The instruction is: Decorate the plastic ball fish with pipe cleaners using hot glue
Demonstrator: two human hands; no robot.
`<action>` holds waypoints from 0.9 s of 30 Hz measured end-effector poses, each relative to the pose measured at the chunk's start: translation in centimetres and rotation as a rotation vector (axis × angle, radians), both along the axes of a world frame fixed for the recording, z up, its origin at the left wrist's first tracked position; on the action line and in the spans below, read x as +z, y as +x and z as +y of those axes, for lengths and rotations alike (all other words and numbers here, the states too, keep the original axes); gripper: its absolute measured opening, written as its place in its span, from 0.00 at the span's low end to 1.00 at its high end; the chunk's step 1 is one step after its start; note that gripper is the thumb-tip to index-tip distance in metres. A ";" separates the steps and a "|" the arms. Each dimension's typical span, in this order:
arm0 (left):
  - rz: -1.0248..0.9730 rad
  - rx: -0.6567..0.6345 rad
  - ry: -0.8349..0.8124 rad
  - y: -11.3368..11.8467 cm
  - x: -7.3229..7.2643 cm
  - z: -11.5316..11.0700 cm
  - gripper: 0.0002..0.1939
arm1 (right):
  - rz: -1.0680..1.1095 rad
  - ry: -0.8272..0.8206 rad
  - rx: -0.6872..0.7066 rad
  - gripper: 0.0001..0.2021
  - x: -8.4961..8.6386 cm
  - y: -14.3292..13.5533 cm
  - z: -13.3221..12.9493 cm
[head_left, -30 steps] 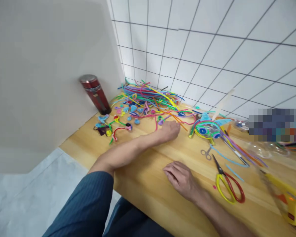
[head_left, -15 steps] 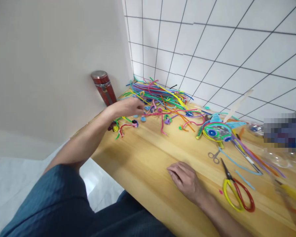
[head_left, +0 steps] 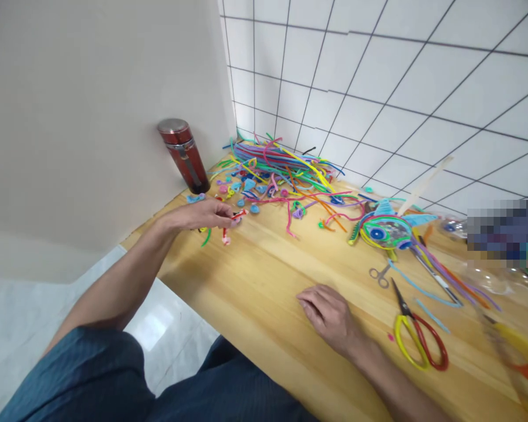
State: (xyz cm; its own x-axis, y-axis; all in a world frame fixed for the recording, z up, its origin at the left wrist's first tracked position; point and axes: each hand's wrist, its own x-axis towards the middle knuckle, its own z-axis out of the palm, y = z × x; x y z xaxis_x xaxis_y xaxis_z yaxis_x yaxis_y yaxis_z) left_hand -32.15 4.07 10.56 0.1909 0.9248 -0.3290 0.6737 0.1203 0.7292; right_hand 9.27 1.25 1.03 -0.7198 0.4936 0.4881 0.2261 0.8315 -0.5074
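My left hand (head_left: 213, 213) is over the far left of the table, fingers closed in a pinch on a short red and white pipe cleaner piece (head_left: 240, 215), part of which is hidden by the fingers. Green and yellow bits (head_left: 206, 236) lie just under its near side. Behind it spread small coiled pipe cleaner pieces (head_left: 249, 185) in blue, pink and yellow. My right hand (head_left: 328, 313) rests on the wooden table (head_left: 246, 287), its fingers curled in, with nothing visible in them. A pipe cleaner fish (head_left: 385, 233) with blue fins lies beyond it.
A bundle of long coloured pipe cleaners (head_left: 286, 158) lies along the tiled wall (head_left: 290, 76). A red flask (head_left: 185, 157) stands in the left corner. Right of my right hand are scissors with yellow and red handles (head_left: 416, 334) and small metal scissors (head_left: 381, 274).
My left hand has come back toward me and left from the small coiled pieces, and now grips the red and white piece that lay on the table. My right hand has stayed in place.
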 end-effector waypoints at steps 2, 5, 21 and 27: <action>-0.117 0.033 0.018 2.4 -0.2 0.5 0.20 | 0.023 -0.110 -0.046 0.07 0.3 0.1 0.0; -0.307 0.061 -0.011 7.5 -1.4 1.6 0.24 | 0.090 -0.366 -0.196 0.05 1.0 0.4 0.3; -0.816 0.077 -0.023 23.5 -7.6 3.8 0.35 | 0.250 -0.781 -0.399 0.15 -0.2 1.4 2.1; -0.718 0.101 0.150 22.9 -8.4 3.6 0.30 | 0.273 -0.852 -0.381 0.16 -0.4 1.0 2.2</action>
State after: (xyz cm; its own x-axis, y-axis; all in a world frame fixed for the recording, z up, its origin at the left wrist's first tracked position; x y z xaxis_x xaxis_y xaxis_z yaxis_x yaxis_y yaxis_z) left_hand -9.21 7.64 2.14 0.2229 0.9745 -0.0242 0.0160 0.0212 0.9996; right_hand 10.24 3.44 0.63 -0.3533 0.9354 -0.0144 0.1892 0.0564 -0.9803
